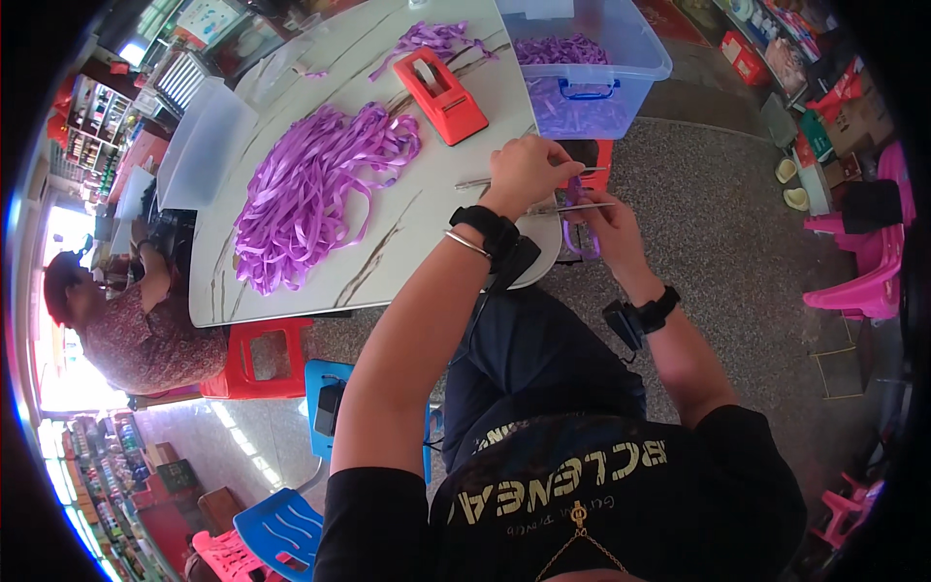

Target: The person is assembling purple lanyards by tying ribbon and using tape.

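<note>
Pinched tight, the L hand (529, 173) has its fingertips on a purple ribbon strip (582, 239), which hangs in a loop btwn both hands, just off the edge of the white marbled table (407, 250). R hand (613, 231) is right next to it, fingers bent by the ribbon & a thin metal bar (572, 208); can't tell which of the 2 it grips. Another thin metal piece (472, 182) pokes out left of the L hand. Both wrists have black straps w/ small boxes on. Big heap of purple ribbons (325, 184) lies on the table, left of the hands, w/ a red tape dispenser (451, 109) nr it & a small ribbon bunch (432, 39) farther back. Past the hands, a see-through plastic box (652, 70) has lots more purple ribbon in it. Person in a patterned shirt (145, 344) sits at far left, nr a red stool (238, 373). Pink plastic chairs (873, 276) are way over on the right.
</note>
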The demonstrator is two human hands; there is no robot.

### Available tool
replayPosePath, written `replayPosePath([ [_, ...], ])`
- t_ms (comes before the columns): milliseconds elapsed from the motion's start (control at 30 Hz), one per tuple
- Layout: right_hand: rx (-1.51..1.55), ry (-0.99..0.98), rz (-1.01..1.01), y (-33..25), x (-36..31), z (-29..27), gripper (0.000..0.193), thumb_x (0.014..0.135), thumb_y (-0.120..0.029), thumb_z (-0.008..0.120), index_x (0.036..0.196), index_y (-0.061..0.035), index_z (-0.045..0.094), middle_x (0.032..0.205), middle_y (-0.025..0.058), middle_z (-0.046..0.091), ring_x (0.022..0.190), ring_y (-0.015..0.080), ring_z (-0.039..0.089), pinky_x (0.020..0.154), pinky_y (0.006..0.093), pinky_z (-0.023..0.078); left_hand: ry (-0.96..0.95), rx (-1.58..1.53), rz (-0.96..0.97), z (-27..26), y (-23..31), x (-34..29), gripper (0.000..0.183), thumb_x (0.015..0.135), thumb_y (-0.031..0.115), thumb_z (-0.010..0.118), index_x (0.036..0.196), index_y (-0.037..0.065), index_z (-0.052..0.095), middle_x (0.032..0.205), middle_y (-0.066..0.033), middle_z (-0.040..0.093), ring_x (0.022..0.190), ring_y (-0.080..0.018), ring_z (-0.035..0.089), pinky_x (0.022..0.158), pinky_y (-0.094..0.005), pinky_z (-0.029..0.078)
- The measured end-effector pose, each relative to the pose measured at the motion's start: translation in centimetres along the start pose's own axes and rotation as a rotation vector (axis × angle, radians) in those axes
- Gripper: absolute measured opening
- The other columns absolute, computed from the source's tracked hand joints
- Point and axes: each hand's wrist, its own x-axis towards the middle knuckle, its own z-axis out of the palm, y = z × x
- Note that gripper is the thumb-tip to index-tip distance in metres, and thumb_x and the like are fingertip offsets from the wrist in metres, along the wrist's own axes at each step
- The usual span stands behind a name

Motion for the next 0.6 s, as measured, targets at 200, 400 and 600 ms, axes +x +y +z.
replayPosePath([
  [200, -0.296, -0.085, 0.087, -3.7, -6.3, -0.5, 0.019, 0.089, -0.016, 0.05, 0.098, -0.0006, 0.058, 0.081, 0.0061, 0.066, 0.072, 0.0078, 0.059, 0.063, 0.0212, 0.043, -0.018, 0.023, -0.022, 0.1, -0.5, 0.3, 0.025, 0.069, 0.043, 0.066, 0.077, 0.02, 0.07, 0.077, -0.0004, 0.066, 0.079, -0.0214, 0.061, 0.074, -0.0382, 0.041],
  [400, -0.298, -0.216, -0.014, -7.4, -14.5, -0.7, 0.012, 0.085, -0.013, 0.055, 0.089, -0.0042, 0.062, 0.077, 0.0048, 0.064, 0.066, 0.0134, 0.059, 0.062, 0.023, 0.043, -0.044, 0.069, -0.061, 0.3, -0.8, 1.0, 0.024, 0.07, 0.046, 0.065, 0.081, 0.024, 0.071, 0.08, 0.0005, 0.066, 0.082, -0.0214, 0.061, 0.074, -0.0383, 0.041],
  [600, -0.764, -0.43, -0.363, -11.0, -18.8, -2.3, 0.009, 0.076, -0.013, 0.063, 0.083, -0.0108, 0.067, 0.071, 0.0017, 0.062, 0.068, 0.0173, 0.056, 0.064, 0.027, 0.042, -0.069, 0.071, -0.087, 0.1, -0.5, 1.3, 0.026, 0.07, 0.046, 0.065, 0.084, 0.025, 0.071, 0.082, 0.0005, 0.066, 0.085, -0.0215, 0.061, 0.077, -0.0377, 0.04],
])
